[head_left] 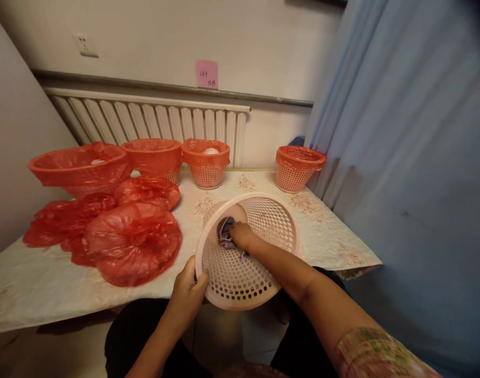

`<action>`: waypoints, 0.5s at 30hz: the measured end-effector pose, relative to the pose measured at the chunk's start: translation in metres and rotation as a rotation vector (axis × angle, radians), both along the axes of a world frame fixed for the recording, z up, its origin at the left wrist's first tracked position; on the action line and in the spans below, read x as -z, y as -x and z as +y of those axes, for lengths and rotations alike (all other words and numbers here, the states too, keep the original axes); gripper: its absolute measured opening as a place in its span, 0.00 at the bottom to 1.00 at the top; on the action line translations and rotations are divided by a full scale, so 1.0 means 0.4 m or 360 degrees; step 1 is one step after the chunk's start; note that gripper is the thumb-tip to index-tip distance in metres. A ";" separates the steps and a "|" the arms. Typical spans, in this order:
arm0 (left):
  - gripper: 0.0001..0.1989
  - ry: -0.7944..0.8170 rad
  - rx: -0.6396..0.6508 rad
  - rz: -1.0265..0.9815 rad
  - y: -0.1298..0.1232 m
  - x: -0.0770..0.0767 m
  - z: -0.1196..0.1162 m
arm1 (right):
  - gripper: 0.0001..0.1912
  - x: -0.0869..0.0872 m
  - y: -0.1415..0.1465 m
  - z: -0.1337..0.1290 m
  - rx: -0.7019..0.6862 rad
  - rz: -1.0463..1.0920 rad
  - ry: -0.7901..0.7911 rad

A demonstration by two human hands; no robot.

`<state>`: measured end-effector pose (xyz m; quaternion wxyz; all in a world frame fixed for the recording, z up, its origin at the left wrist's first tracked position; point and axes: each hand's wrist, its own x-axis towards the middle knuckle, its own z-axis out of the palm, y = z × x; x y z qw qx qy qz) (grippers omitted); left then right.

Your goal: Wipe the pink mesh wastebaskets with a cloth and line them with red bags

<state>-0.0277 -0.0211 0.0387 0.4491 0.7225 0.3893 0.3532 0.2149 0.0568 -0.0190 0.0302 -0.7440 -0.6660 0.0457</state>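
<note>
A pale pink plastic basket (pixel 246 303) with perforated walls lies tipped, its mouth facing me, at the table's front edge. My left hand (pixel 189 286) is closed on its rim at the lower left, thumb on the inner side. Deep inside the basket, my right hand (pixel 240 235) presses a crumpled grey-purple cloth (pixel 226 231) against the inner wall near the bottom. The fingers of that hand are curled on the cloth and partly hidden by it.
Red plastic bags (pixel 133 241) lie heaped at left. Behind them stand red-lined baskets (pixel 80 163), (pixel 153 155) and another lined basket (pixel 206 176); a fourth basket (pixel 293 176) is at back right. A blue curtain (pixel 405 184) hangs at right; a radiator (pixel 157 121) lines the wall above the patterned tablecloth (pixel 334 231).
</note>
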 end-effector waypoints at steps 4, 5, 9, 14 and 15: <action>0.11 0.0022 -0.0002 0.0025 -0.008 0.001 -0.002 | 0.18 -0.019 -0.037 0.014 0.0198 0.0007 -0.0064; 0.11 0.0023 0.0000 0.0039 -0.010 0.001 -0.003 | 0.18 -0.014 -0.034 0.014 0.0222 0.0036 -0.0060; 0.10 0.0030 0.0006 0.0041 -0.014 -0.006 -0.005 | 0.15 0.024 0.032 0.012 0.0158 0.0251 -0.0024; 0.08 0.0048 0.0066 -0.0020 -0.014 -0.019 -0.009 | 0.11 0.029 0.127 0.058 0.0048 0.0717 -0.0117; 0.07 0.0045 0.0074 -0.0016 -0.014 -0.020 -0.011 | 0.12 0.019 0.135 0.074 0.0057 0.0832 -0.0188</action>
